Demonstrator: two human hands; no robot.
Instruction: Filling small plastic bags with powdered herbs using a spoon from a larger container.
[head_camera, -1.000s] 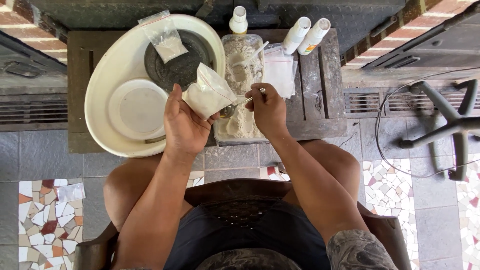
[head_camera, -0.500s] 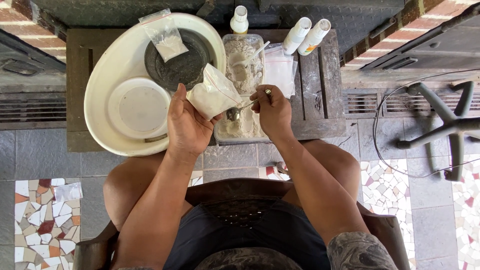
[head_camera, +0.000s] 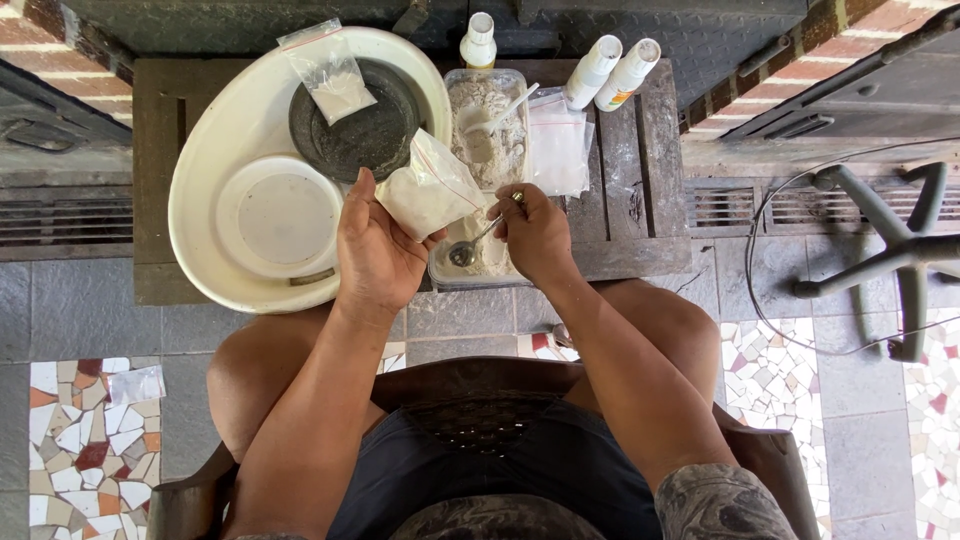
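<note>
Powder bag in left hand, spoon in right, over a clear tub on a low wooden table.

Left hand (head_camera: 375, 250) is closed around a small plastic bag (head_camera: 432, 190) of white powder, its mouth tilted toward 1 o'clock. Right hand (head_camera: 535, 235) lies just at 3 o'clock of the bag, fingers pinched on a metal spoon (head_camera: 470, 248); the spoon's long axis runs from 2 to 8 o'clock, bowl low, just under the bag. The right hand is the nearer to the clear tub (head_camera: 487, 140) of powder. At 9 o'clock a white basin (head_camera: 200, 160) holds a dark plate. The table (head_camera: 640, 200) stands on a tiled floor; a chair base is at far right.
</note>
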